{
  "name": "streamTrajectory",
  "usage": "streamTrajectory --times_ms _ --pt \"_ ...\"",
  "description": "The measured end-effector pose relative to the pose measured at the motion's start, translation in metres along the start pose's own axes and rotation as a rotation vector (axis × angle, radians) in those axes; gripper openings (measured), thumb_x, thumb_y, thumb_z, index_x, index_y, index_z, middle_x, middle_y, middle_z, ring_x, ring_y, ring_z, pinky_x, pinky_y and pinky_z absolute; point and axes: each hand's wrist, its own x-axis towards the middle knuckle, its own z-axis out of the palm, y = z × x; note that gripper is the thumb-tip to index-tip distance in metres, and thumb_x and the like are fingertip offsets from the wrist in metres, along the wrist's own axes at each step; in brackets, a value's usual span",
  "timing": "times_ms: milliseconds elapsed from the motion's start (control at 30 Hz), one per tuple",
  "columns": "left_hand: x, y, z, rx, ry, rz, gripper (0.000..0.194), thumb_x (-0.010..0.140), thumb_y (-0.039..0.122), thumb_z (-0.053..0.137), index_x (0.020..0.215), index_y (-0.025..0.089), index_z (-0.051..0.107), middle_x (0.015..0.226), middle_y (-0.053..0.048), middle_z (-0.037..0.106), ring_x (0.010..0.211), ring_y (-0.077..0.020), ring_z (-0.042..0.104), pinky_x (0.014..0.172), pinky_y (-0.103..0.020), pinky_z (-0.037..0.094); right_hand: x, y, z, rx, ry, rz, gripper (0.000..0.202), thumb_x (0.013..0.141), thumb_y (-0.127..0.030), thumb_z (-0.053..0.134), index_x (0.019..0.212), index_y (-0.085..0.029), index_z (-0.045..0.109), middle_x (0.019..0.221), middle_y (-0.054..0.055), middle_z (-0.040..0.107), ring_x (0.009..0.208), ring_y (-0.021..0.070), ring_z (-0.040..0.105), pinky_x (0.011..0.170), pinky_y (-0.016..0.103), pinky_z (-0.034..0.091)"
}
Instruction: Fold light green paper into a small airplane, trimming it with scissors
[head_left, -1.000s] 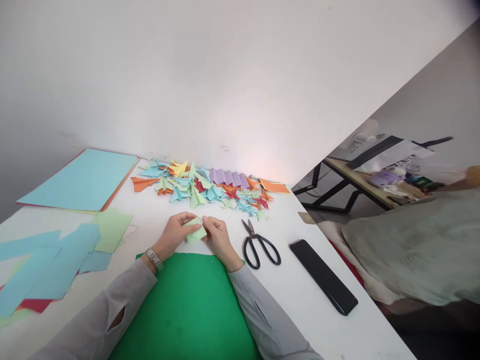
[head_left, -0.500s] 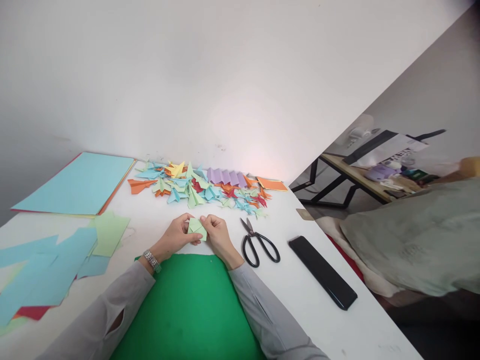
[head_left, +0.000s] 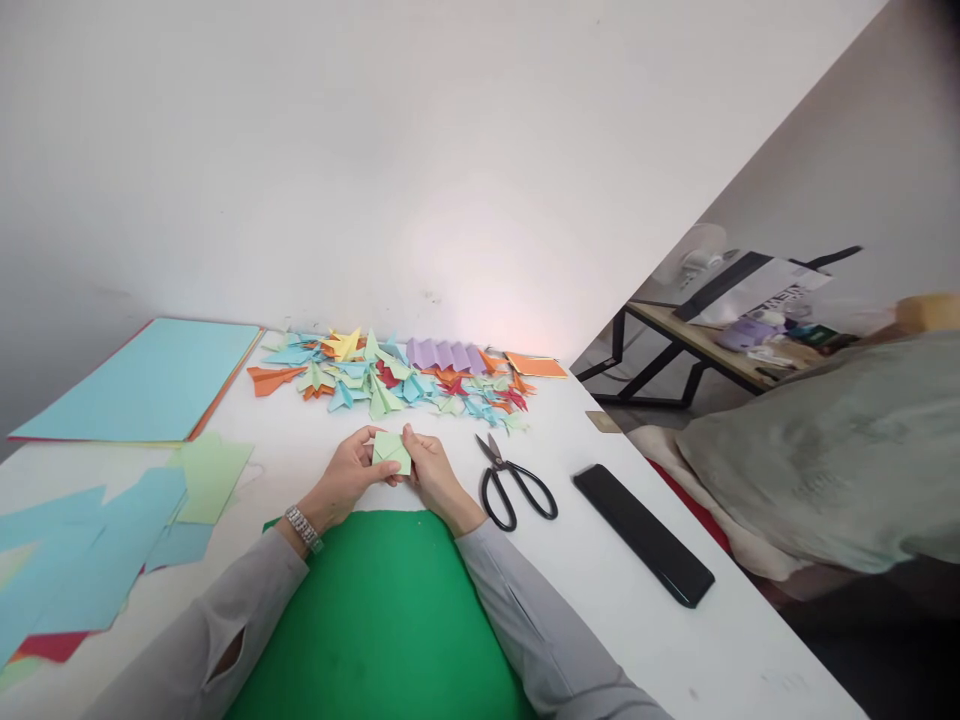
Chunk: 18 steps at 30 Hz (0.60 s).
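A small folded piece of light green paper is held up between both hands, its crease lines facing me. My left hand grips its left and lower edge, thumb in front and fingers behind. On the right edge, my right hand pinches it with the thumb near the upper corner. Black-handled scissors lie slightly open to the right of my right hand. Behind the hands spreads a pile of small folded paper planes in several colours, along with a pleated purple paper strip.
At the left are a stack of large coloured sheets and loose cut pieces of paper. A black oblong case lies right of the scissors. Orange paper rests by the wall. Beyond the table's right edge is another person.
The view has shifted slightly. My right thumb has moved up along the paper's edge toward its upper corner; both hands still hold the folded paper.
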Motion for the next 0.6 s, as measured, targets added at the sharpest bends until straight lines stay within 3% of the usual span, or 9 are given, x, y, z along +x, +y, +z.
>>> streamTrajectory --times_ms 167,300,400,500,600 --pt "0.0011 -0.0043 0.0033 -0.027 0.058 -0.005 0.044 0.060 0.027 0.078 0.091 0.015 0.048 0.059 0.002 0.065 0.054 -0.0118 0.061 0.060 -0.025 0.048 0.0040 0.0050 -0.0030 0.087 0.064 0.011 0.049 0.073 -0.059 0.057 0.050 -0.017 0.048 0.036 -0.005 0.045 0.032 0.0083 0.040 0.034 0.021 0.021" --pt "0.0006 -0.0070 0.0047 -0.017 0.096 -0.001 0.044 0.059 0.029 0.078 0.088 0.015 0.049 0.065 0.000 0.067 0.057 -0.0124 0.062 0.061 -0.025 0.048 0.0060 0.0063 -0.0059 0.070 0.127 0.010 0.048 0.072 -0.060 0.058 0.052 -0.017 0.050 0.036 -0.005 0.044 0.031 0.0075 0.036 0.033 0.021 0.019" --pt "0.0004 -0.0084 0.0040 0.023 0.111 0.027 0.039 0.060 0.029 0.077 0.085 0.016 0.050 0.059 0.003 0.063 0.057 -0.0124 0.061 0.062 -0.026 0.048 0.0052 0.0049 -0.0066 0.022 0.049 0.007 0.045 0.071 -0.055 0.062 0.050 -0.016 0.050 0.035 -0.006 0.040 0.033 0.0075 0.036 0.035 0.021 0.023" --pt "0.0004 -0.0082 0.0035 0.032 0.154 0.041 0.040 0.059 0.031 0.078 0.082 0.016 0.049 0.060 0.002 0.064 0.055 -0.0124 0.061 0.058 -0.025 0.047 0.0029 0.0017 -0.0053 -0.021 -0.130 -0.024 0.044 0.069 -0.052 0.065 0.049 -0.016 0.051 0.043 -0.003 0.049 0.042 0.0095 0.045 0.043 0.022 0.033" --pt "0.0000 -0.0065 0.0043 0.035 0.157 0.040 0.042 0.058 0.033 0.078 0.085 0.015 0.051 0.062 0.000 0.066 0.056 -0.0131 0.061 0.057 -0.025 0.046 0.0012 -0.0013 -0.0037 -0.020 -0.201 -0.049 0.045 0.070 -0.053 0.063 0.049 -0.016 0.051 0.047 -0.002 0.050 0.048 0.0114 0.049 0.052 0.025 0.039"
